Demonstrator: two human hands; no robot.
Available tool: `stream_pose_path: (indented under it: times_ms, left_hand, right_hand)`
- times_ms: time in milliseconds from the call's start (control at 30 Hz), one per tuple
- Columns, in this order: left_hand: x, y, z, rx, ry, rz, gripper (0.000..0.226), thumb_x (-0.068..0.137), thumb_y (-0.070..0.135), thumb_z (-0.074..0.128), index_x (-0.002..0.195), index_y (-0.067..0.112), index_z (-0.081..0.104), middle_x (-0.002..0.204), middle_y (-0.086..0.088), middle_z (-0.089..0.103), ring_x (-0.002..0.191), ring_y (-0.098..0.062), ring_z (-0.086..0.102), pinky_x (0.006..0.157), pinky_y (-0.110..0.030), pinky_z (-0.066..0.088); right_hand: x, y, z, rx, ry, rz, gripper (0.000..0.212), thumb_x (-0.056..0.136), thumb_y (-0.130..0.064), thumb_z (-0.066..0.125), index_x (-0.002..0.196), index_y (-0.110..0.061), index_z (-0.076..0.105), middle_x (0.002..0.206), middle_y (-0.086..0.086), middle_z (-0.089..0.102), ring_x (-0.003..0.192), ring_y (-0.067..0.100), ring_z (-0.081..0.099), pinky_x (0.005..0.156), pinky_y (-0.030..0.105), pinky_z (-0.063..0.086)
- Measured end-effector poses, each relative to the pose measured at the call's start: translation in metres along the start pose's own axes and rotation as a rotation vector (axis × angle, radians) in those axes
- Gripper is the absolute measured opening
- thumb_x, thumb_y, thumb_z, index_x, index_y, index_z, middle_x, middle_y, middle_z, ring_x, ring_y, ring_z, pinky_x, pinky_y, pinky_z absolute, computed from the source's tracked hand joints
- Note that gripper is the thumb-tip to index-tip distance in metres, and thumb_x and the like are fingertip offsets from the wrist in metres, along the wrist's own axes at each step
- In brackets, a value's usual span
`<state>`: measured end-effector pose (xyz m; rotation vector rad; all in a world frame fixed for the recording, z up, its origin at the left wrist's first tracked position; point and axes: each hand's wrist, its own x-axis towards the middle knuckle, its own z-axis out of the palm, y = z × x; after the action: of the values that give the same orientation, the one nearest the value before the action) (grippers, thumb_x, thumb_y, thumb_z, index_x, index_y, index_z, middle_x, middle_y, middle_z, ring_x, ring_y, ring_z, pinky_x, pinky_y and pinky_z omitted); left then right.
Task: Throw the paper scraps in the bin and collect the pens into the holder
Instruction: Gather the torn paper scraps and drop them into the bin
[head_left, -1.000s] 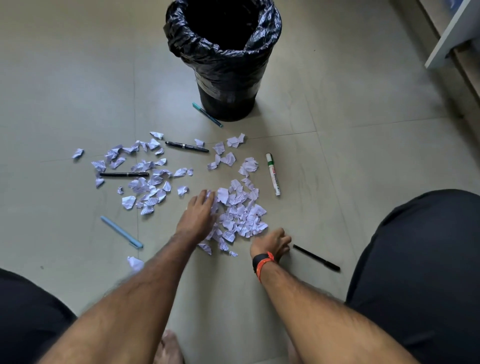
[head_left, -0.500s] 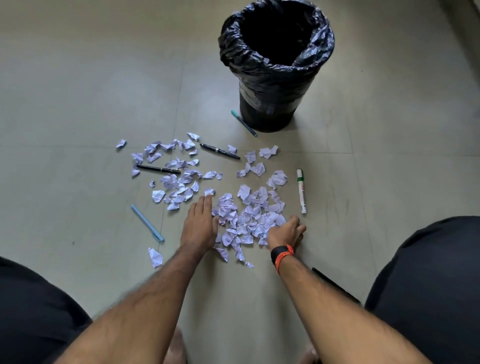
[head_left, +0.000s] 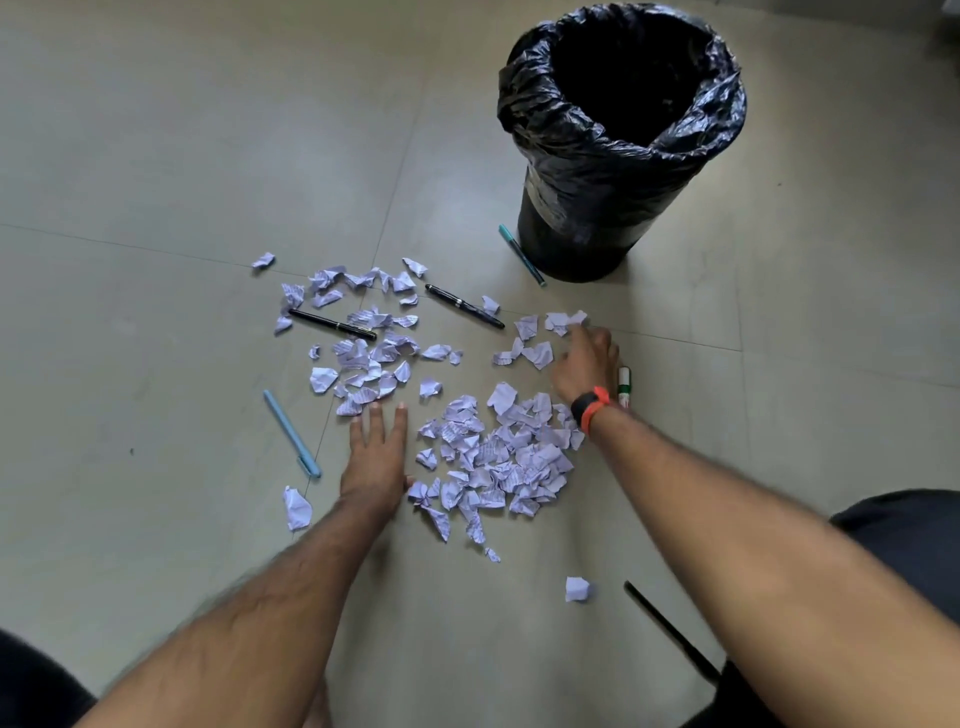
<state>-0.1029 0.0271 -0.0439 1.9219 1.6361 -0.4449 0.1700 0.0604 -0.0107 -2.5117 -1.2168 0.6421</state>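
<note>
1. At the far left a light blue pen (head_left: 291, 434) lies on the floor (head_left: 156, 156), with a crumpled scrap (head_left: 297, 508) near its lower end. Both sit outside the heap.
2. The left hand (head_left: 375, 457) lies flat, fingers straight and spread, holding nothing, at the left edge of the main pile (head_left: 498, 457). It would serve best as a wall, sweeping inward.
3. Above it is a looser cluster of scraps (head_left: 363, 358) with two black pens (head_left: 332, 324) (head_left: 464, 306) lying among and beside them. A broad rake would probably drag the pens along, so the sweep should go round them.
4. The right hand (head_left: 584, 364) reaches past the pile to the outlying scraps (head_left: 563, 321). Its fingers bend over them, but whether they pinch cannot be told.
5. A marker (head_left: 624, 387) lies touching that wrist, in the path of a pull-back.
6. The bin (head_left: 618, 140) stands open beyond, with a teal pen (head_left: 521, 254) at its base.
7. Nearer the person lie a stray scrap (head_left: 576, 590) and another black pen (head_left: 670, 631). No holder is in view.
</note>
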Motion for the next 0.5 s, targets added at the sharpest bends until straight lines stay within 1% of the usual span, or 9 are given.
stream_pose_path:
  times_ms: [67, 133, 167, 233, 333, 400, 500]
  left_hand:
    - [0.001, 0.001, 0.003, 0.005, 0.0, -0.018, 0.099, 0.092, 0.023, 0.062, 0.152, 0.026, -0.016, 0.161, -0.006, -0.021, 0.148, -0.035, -0.016, 0.114, -0.045, 0.029]
    - [0.003, 0.001, 0.003, 0.002, 0.008, -0.023, 0.1, 0.091, 0.024, 0.063, 0.152, 0.028, -0.016, 0.16, -0.004, -0.022, 0.148, -0.034, -0.016, 0.113, -0.045, 0.031]
    - [0.004, 0.001, 0.002, -0.001, 0.009, -0.025, 0.1, 0.091, 0.024, 0.063, 0.152, 0.029, -0.016, 0.16, -0.003, -0.022, 0.148, -0.033, -0.016, 0.113, -0.045, 0.032]
    - [0.003, 0.002, 0.0, 0.002, 0.005, -0.024, 0.099, 0.092, 0.024, 0.062, 0.152, 0.029, -0.016, 0.16, -0.003, -0.023, 0.148, -0.033, -0.017, 0.112, -0.045, 0.032]
    - [0.0, 0.003, -0.003, 0.001, -0.007, -0.025, 0.098, 0.092, 0.023, 0.061, 0.152, 0.029, -0.016, 0.16, -0.003, -0.023, 0.148, -0.033, -0.017, 0.113, -0.046, 0.033]
    - [-0.001, 0.004, -0.004, 0.006, -0.011, -0.028, 0.098, 0.092, 0.022, 0.061, 0.152, 0.029, -0.017, 0.16, -0.003, -0.023, 0.148, -0.033, -0.017, 0.113, -0.046, 0.034]
    - [-0.002, 0.006, -0.005, 0.015, -0.013, -0.031, 0.098, 0.093, 0.022, 0.06, 0.151, 0.028, -0.018, 0.16, -0.004, -0.024, 0.148, -0.034, -0.017, 0.112, -0.046, 0.036]
  right_hand:
    - [0.032, -0.006, -0.004, -0.095, -0.106, -0.063, 0.062, 0.09, -0.003, 0.049, 0.148, -0.018, 0.033, 0.157, 0.015, 0.019, 0.144, 0.034, 0.02, 0.115, 0.038, 0.024]
    - [0.052, -0.008, -0.002, -0.17, -0.191, -0.122, 0.073, 0.087, 0.003, 0.046, 0.152, -0.022, 0.023, 0.161, 0.014, 0.008, 0.147, 0.034, 0.014, 0.118, 0.04, 0.021]
    - [0.056, -0.008, 0.001, -0.2, -0.225, -0.147, 0.075, 0.086, 0.005, 0.043, 0.153, -0.022, 0.023, 0.161, 0.015, 0.009, 0.146, 0.035, 0.014, 0.118, 0.04, 0.021]
    - [0.053, -0.005, 0.008, -0.24, -0.271, -0.197, 0.07, 0.086, 0.004, 0.043, 0.15, -0.021, 0.03, 0.157, 0.015, 0.019, 0.143, 0.035, 0.021, 0.116, 0.041, 0.026]
    - [0.024, 0.001, 0.02, -0.192, -0.237, -0.304, 0.056, 0.088, 0.004, 0.046, 0.139, -0.02, 0.046, 0.148, 0.012, 0.038, 0.135, 0.032, 0.035, 0.108, 0.042, 0.037]
    - [0.004, 0.003, 0.023, -0.122, -0.188, -0.302, 0.058, 0.086, 0.008, 0.041, 0.137, -0.019, 0.049, 0.143, 0.009, 0.043, 0.132, 0.029, 0.039, 0.104, 0.043, 0.041]
    - [0.002, -0.003, 0.021, -0.106, -0.117, -0.254, 0.069, 0.08, 0.012, 0.037, 0.142, -0.018, 0.042, 0.146, 0.01, 0.04, 0.132, 0.03, 0.037, 0.103, 0.041, 0.04]
